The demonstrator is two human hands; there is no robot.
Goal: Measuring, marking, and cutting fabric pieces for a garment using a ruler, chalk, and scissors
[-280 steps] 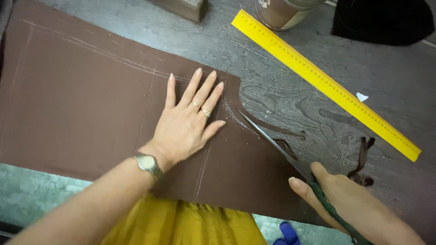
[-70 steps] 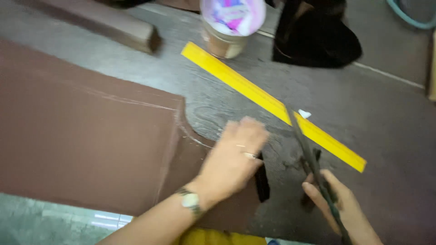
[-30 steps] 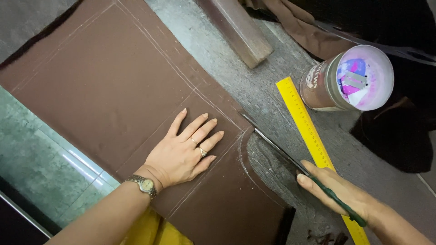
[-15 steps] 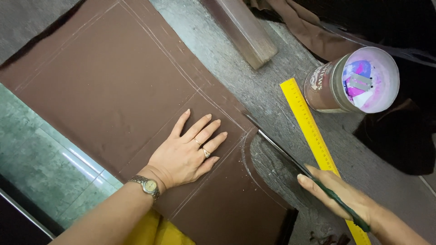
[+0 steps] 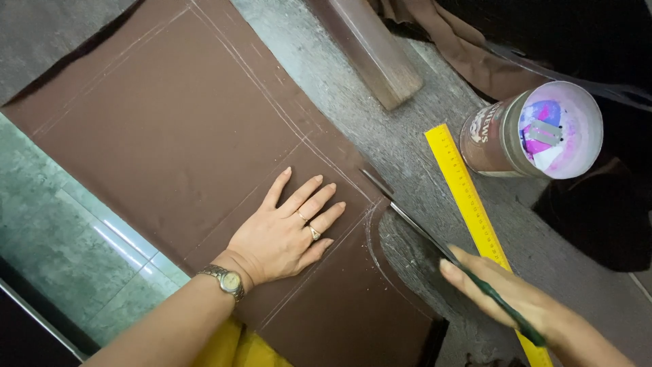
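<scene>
The left hand lies flat and released on the brown fabric, while the right hand grasps the scissors, whose blades point toward the fabric's curved edge.

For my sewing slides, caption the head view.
Left hand flat on chalk-marked brown fabric; right hand works scissors beside yellow ruler.

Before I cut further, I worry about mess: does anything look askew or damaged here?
Nothing stands out. The brown fabric lies flat under the left hand, the right hand holds scissors at its edge, and the yellow ruler lies flat beside it.
</scene>
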